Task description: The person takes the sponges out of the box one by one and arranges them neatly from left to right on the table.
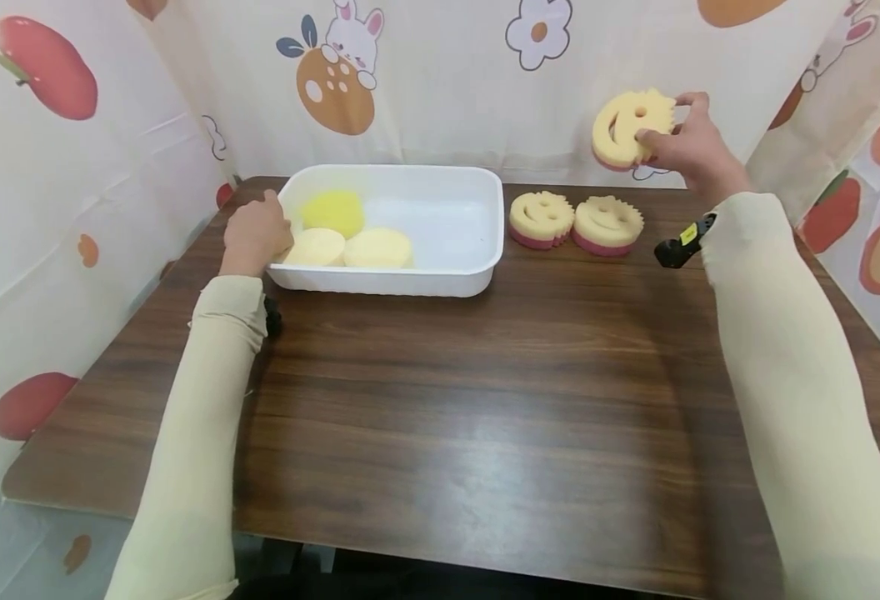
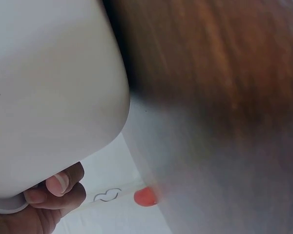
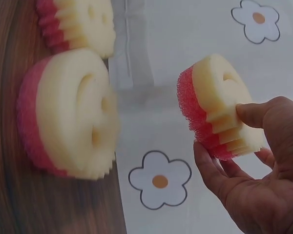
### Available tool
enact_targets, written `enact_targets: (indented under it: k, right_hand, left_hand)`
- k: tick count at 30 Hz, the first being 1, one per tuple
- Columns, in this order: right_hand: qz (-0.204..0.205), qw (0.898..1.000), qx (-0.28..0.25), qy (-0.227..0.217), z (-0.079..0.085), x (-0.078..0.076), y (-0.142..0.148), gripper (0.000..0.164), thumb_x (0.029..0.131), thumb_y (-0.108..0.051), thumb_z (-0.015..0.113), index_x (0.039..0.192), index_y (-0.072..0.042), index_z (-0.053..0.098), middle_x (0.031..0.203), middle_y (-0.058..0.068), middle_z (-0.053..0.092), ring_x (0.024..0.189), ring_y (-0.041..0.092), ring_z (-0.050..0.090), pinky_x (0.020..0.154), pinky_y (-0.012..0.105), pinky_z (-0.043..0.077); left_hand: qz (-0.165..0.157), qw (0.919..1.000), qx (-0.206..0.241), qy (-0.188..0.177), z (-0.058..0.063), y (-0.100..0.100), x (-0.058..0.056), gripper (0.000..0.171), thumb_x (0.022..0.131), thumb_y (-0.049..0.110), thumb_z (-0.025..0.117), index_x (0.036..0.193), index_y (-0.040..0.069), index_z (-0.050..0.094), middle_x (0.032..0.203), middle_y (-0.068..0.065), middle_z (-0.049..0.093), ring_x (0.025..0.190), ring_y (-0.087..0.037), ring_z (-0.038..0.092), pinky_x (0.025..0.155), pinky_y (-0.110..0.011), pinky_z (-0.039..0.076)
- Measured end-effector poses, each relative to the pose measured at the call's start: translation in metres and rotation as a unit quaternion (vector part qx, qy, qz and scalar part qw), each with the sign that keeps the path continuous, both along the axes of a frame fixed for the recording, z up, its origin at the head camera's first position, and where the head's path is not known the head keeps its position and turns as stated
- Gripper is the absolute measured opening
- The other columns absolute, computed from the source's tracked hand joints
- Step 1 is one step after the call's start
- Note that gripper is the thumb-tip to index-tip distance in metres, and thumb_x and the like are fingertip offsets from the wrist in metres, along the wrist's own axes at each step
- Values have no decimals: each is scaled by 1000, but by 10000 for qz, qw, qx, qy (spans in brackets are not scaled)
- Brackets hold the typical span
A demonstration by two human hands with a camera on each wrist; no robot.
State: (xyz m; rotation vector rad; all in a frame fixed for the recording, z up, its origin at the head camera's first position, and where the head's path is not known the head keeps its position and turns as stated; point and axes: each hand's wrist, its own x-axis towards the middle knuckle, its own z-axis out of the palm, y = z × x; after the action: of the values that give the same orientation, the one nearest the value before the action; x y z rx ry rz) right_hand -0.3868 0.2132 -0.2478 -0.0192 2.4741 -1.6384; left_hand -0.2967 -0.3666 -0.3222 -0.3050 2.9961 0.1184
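Observation:
In the head view my right hand (image 1: 698, 150) holds a smiley-face sponge (image 1: 620, 129) up off the table at the back right. The right wrist view shows its yellow face and pink scrubbing layer, with the thumb on the face and fingers on the pink side. Two more smiley sponges, a left one (image 1: 541, 218) and a right one (image 1: 608, 225), lie side by side below it. My left hand (image 1: 254, 233) grips the left end of a white plastic tub (image 1: 440, 282); its curled fingers (image 2: 63, 183) show at the rim in the left wrist view.
Inside the tub, at its left, are a bright yellow sponge (image 1: 333, 212) and two pale yellow round pieces, one at left (image 1: 316, 247) and one at right (image 1: 378, 249). The brown wooden table (image 1: 455, 417) meets a printed curtain (image 1: 440, 100) behind and at both sides.

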Motion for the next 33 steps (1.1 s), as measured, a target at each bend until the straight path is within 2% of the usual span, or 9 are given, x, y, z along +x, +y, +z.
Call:
enact_targets:
  k: [8,11,17,22,27,33]
  right_hand:
    - [159,9997,133,109,1,3,6,68,98,-24,58,142,-28,7,113,0,42,82,1,60,69,13,53]
    - [87,9996,242,101,2,2,7,68,98,-25,58,143,-28,7,114,-2,41,86,0,59,70,13,54]
    - [-128,9986,498,-136,0,1,12,65,98,-27,56,141,-31,8,114,-4,42,93,2,57,71,13,53]
    - [-210,9975,633,-216,-4,1,17,65,98,-28,55,142,-30,7,113,-4,42,90,2,57,68,13,53]
    - [-322,9929,1104,-299,-7,2,27,67,97,-33,56,143,-30,8,110,-4,43,87,3,54,68,14,50]
    - [-416,9903,1299,-271,-10,3,38,67,95,-35,57,142,-26,10,108,-2,42,87,6,53,68,15,49]
  left_hand:
    - [93,10000,-17,-30,4,2,1,66,102,26,36,151,-12,13,121,-39,53,102,-50,57,87,-60,49]
    - [91,9999,-41,-18,7,3,0,64,102,26,36,149,-13,15,120,-39,53,101,-50,57,86,-60,49]
    - [70,9999,-64,-56,10,4,0,66,102,26,35,150,-13,12,122,-41,52,104,-52,56,87,-61,49]
    - [46,9999,-98,-84,8,0,2,67,102,25,35,151,-14,10,121,-41,52,100,-51,57,85,-60,49]
    - [107,9999,-55,-119,4,-1,2,68,102,26,36,152,-12,10,117,-38,53,94,-44,55,81,-57,50]
    - [177,9997,-16,-137,4,-1,5,68,102,26,36,152,-12,10,120,-38,53,97,-46,56,86,-59,50]
